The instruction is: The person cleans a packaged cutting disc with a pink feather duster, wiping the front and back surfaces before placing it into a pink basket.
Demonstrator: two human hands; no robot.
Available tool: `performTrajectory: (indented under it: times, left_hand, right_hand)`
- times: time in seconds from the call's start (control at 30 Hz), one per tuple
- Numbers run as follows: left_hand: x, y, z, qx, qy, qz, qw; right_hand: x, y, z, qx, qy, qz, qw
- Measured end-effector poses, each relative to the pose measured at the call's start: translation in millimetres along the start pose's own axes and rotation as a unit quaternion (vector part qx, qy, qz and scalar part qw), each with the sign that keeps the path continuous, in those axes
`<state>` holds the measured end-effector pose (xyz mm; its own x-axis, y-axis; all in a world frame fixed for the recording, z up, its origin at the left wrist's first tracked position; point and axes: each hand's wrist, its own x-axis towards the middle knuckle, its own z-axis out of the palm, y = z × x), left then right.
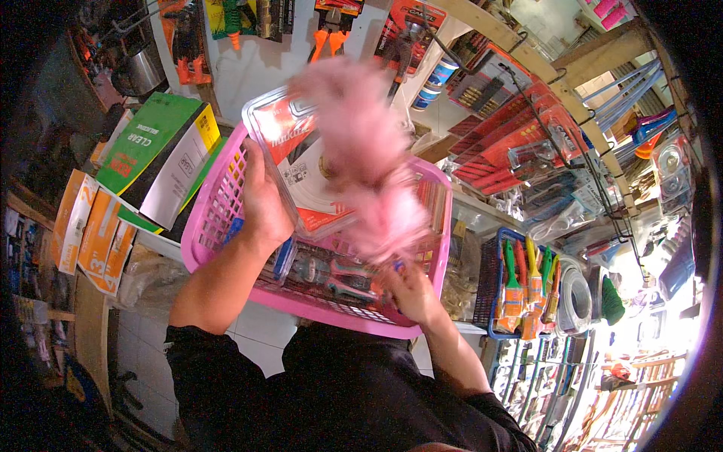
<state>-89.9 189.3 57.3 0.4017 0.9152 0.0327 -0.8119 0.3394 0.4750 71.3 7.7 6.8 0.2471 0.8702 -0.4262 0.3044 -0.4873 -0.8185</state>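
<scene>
A pink plastic basket (305, 305) with packaged tools inside is in front of my body. My left hand (265, 203) holds a circular saw blade in a clear blister pack with a red and white card (316, 186), tilted above the basket. My right hand (409, 288) grips the handle of a duster whose fluffy pink head (367, 147) is blurred by motion and covers part of the pack. The duster's handle is mostly hidden by my fingers. Below the pack, tools with green and black grips (350, 277) lie in the basket.
Green and white sealant boxes (164, 152) and orange-white boxes (96, 237) stand at the left. Blister-packed pliers (333, 28) hang ahead. Metal display hooks (570, 164) jut out at the right, above a blue basket of paintbrushes (494, 282) and a coil of clear hose (574, 294).
</scene>
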Motion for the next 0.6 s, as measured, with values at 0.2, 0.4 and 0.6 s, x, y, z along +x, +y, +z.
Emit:
performTrajectory:
  times: [0.2,0.4,0.6]
  left_hand:
    - [-4.4,-4.7,0.0,-0.009,-0.112,-0.050,0.992]
    - [2.8,-10.2,-57.2,0.430,-0.429,0.101,0.788]
    - [-22.5,-28.1,8.8,-0.050,-0.212,-0.094,0.971]
  right_hand:
    - [-7.8,-0.7,-0.1,-0.021,0.053,-0.124,0.991]
    - [-46.9,-38.7,-15.1,-0.135,0.029,-0.209,0.968]
    - [-82.0,-39.8,-46.7,-0.150,0.102,-0.111,0.977]
